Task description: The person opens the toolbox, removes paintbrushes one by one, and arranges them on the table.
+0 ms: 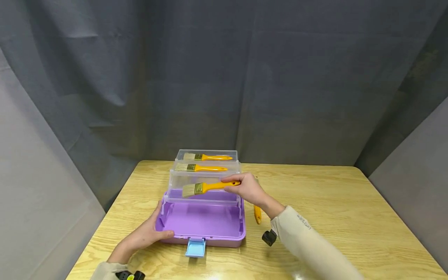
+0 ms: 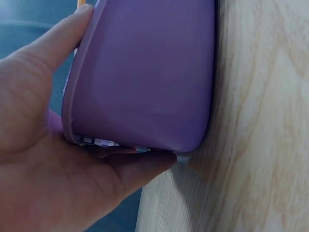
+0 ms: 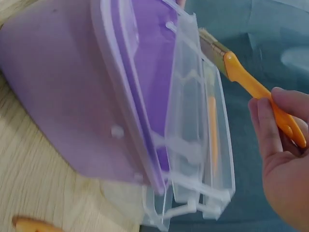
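A paintbrush (image 1: pixel 211 186) is pinched near the end of its handle between the thumb and fingers of the right hand (image 1: pixel 248 189) and is held over the lowest clear tray (image 1: pixel 222 202), while the purple box (image 1: pixel 224 243) is gripped at its front left corner by the left hand (image 1: pixel 146 232). Because the handle is held so far back, the bristle end could be tipped or caught on the tray's edge, and the box could be shifted by a knock if the left grip were loosened.
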Motion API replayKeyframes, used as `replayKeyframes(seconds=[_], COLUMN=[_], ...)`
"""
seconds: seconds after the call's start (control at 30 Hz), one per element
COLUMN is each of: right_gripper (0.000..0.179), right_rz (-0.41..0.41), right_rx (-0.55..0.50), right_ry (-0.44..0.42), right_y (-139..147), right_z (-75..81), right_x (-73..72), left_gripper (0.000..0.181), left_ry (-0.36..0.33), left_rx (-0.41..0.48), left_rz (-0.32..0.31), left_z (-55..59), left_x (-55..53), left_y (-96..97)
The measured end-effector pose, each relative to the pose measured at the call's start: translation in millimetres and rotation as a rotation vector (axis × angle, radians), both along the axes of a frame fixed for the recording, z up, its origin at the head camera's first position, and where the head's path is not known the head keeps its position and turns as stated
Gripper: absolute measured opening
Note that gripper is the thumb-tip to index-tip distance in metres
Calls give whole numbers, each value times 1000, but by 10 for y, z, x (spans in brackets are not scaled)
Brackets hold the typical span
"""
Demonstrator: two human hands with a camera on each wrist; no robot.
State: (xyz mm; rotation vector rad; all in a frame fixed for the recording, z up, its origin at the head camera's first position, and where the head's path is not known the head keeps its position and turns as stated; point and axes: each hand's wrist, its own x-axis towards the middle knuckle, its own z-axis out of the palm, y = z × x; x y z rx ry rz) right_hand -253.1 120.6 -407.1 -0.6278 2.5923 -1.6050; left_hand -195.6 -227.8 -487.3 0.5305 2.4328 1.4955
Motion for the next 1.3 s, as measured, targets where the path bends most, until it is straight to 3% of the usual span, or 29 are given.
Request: replayKeyframes(seconds=[0.17, 0.23, 0.4, 0.47, 0.63, 0.9, 1.17, 1.3], right_gripper=[31, 31, 33, 34, 40, 49, 42, 41], right_rz=[2, -7, -29, -38, -70, -80, -95, -121], right_rx=[-52, -77, -131, -162, -222, -383, -532, -540], right_ry=[-32, -51, -72, -71, -103, -227, -276, -286], right_y=[253, 339, 615, 747, 1027, 1476, 1879, 2036], right_z=[19, 100, 81, -14, -69, -155, -290, -392], right_x=[23, 86, 89, 35, 35, 83, 114, 110], left_gripper=[115, 115, 115, 115, 115, 115, 115, 115], left_ry=[-3, -12, -17, -13, -3, -18, -2, 7], left_rx=[32, 31, 24, 31, 29, 3, -2, -2], left_rz=[-21, -22, -16, -18, -7, 8, 7, 3], left_z=[-1, 6, 16, 13, 1, 18, 28, 22], left_x=[-6, -4, 3, 5, 12, 26, 25, 27], left_y=[-9, -9, -5, -4, -1, 13, 17, 18])
